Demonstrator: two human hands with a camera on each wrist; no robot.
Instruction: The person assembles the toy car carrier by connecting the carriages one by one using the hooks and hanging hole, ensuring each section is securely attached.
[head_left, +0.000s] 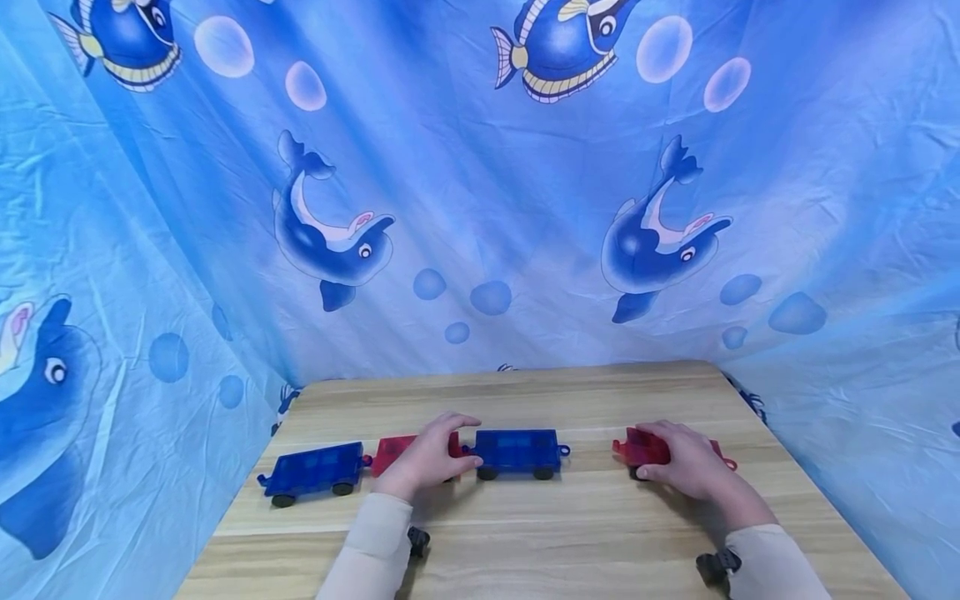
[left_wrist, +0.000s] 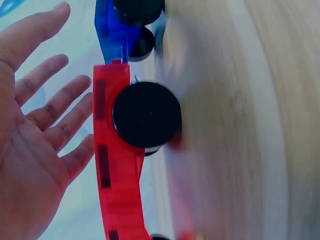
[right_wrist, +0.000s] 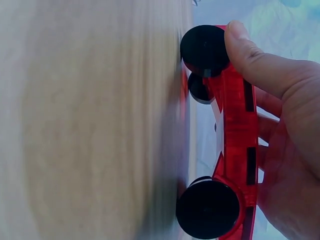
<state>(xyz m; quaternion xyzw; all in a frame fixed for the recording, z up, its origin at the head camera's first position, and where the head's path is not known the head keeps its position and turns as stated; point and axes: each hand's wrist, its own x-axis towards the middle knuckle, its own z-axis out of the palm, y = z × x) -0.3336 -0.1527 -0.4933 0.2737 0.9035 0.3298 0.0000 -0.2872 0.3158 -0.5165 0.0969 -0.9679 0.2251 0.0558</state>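
Three toy wagons stand coupled in a row in the head view: a blue wagon (head_left: pixel 315 471) at left, a red wagon (head_left: pixel 388 451) in the middle and another blue wagon (head_left: pixel 517 452). Over the red wagon is my left hand (head_left: pixel 426 458), fingers spread and thumb apart; the left wrist view shows its palm bare beside the wagon's side (left_wrist: pixel 117 200). Farther right, my right hand (head_left: pixel 686 460) grips a separate red wagon (head_left: pixel 643 447). In the right wrist view its thumb lies by a black wheel (right_wrist: pixel 205 50), the fingers on the far side.
The wagons are on a light wooden table (head_left: pixel 525 533). Blue cloth (head_left: pixel 480 208) printed with fish and dolphins hangs behind it and at both sides. A stretch of bare tabletop separates the coupled row from the right-hand red wagon.
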